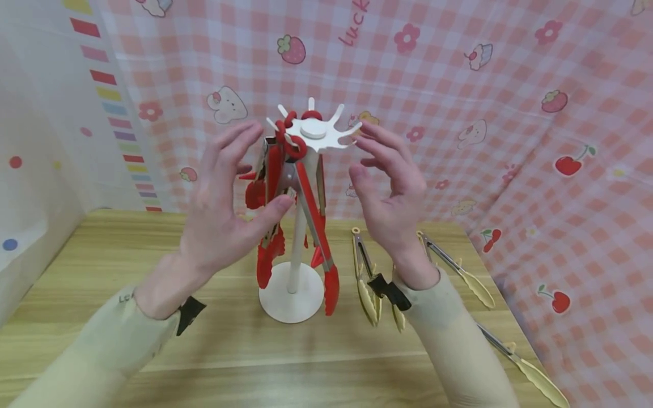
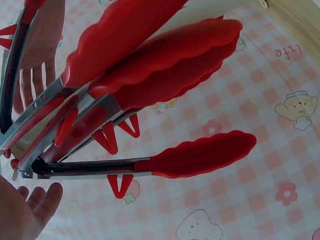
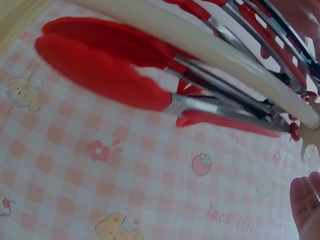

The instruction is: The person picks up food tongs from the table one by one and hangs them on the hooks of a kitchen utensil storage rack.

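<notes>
A white stand (image 1: 297, 249) with a round base carries a spoked top (image 1: 331, 135), from which several red tongs (image 1: 315, 218) hang by their red rings, mostly on the left and back spokes. My left hand (image 1: 216, 198) is left of the hanging tongs, fingers spread and thumb in front of them, gripping nothing. On the other side, my right hand (image 1: 393, 190) has its fingertips by the right-hand spokes; whether they touch cannot be told. In the left wrist view, scalloped red tongs (image 2: 200, 155) hang near the left fingers. The right wrist view shows more red tongs (image 3: 105, 70) beside the pole (image 3: 200, 42).
Yellow-tipped tongs (image 1: 368, 294) lie on the wooden table (image 1: 214, 351) right of the stand, with others (image 1: 476, 288) further right and one pair (image 1: 535, 377) near the right edge. A pink checked cloth (image 1: 326, 68) hangs behind and to the right.
</notes>
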A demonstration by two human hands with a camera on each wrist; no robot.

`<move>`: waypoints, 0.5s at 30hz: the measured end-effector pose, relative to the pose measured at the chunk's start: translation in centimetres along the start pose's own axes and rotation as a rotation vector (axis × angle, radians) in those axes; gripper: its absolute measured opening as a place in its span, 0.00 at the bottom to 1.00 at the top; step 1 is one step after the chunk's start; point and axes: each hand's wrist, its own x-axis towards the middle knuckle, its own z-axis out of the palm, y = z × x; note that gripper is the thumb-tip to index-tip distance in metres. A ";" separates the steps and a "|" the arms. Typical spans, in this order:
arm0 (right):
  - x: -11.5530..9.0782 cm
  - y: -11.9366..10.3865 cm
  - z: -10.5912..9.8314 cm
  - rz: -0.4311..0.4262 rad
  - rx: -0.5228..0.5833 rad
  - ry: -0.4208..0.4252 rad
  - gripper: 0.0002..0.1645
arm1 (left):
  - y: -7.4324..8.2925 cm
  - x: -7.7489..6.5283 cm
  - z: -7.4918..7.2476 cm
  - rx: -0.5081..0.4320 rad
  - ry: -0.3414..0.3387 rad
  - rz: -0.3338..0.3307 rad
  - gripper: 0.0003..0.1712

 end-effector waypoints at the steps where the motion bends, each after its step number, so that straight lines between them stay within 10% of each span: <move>1: -0.1 0.1 -0.3 0.003 -0.010 -0.001 0.32 | 0.0 0.1 0.0 -0.006 -0.001 -0.001 0.48; 15: -2.4 2.0 -5.1 0.104 -0.196 -0.146 0.23 | -0.5 1.9 0.1 0.004 -0.041 0.020 0.48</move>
